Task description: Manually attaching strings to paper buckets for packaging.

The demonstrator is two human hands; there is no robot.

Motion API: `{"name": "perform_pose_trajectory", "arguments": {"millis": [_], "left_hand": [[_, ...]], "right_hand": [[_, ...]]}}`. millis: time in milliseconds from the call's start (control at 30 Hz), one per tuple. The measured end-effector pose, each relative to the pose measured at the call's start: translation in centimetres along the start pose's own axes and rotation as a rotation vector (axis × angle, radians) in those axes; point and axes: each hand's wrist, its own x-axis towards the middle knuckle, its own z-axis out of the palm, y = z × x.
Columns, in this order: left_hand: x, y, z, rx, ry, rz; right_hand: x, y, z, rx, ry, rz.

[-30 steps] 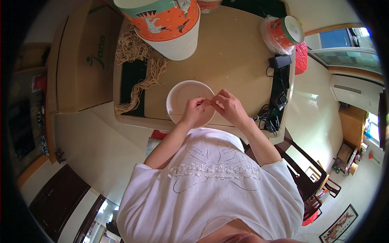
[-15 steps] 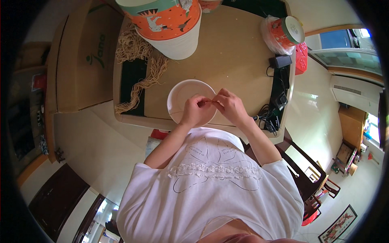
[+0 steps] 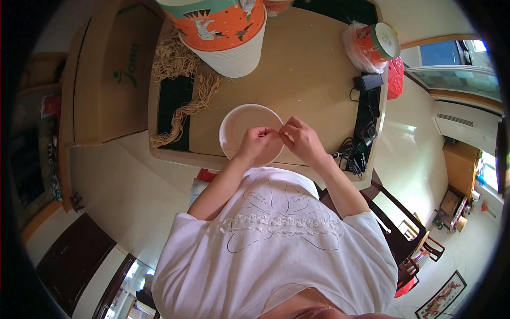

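Observation:
A white round paper tub (image 3: 227, 127) stands at the table's near edge, its mouth facing me. My left hand (image 3: 255, 144) is over the tub's opening, thumb and fingers pinched together. Close beside it, at the tub's right rim, my right hand (image 3: 303, 142) also pinches, its fingertips nearly meeting those of the left. Whatever is between the fingertips is too small to make out. A thin line shows inside the tub at its left wall. Beyond, at the left, lies a tangled bundle of beige cords (image 3: 175, 63), with one hank trailing toward me.
A tall stack of white tubs (image 3: 236, 63), with an orange and green patterned one (image 3: 215, 29) outermost, stands far left on the cardboard-covered table (image 3: 297, 64). Along the right edge are another patterned tub (image 3: 369, 43), a black adapter (image 3: 367, 81) and cables (image 3: 350, 154). A large carton (image 3: 114, 80) stands left.
The left fingers have drawn closer together and shifted slightly. The right hand stays almost in place, still pinched. The tub and the things around it have not visibly moved.

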Motion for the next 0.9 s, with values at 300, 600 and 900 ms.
{"name": "perform_pose_trajectory", "arguments": {"millis": [300,600,900], "left_hand": [[0.4,-0.7,-0.8,-0.247,-0.100,-0.187],[1.1,-2.6,-0.8,0.130,-0.014,0.126],[1.0,-2.3,-0.7,0.192,-0.022,0.157]], "right_hand": [[0.0,-0.4,-0.4,0.031,-0.033,0.043],[0.0,0.0,0.3,0.079,0.158,0.016],[0.7,-0.3,-0.1,0.342,0.126,0.089]]}}
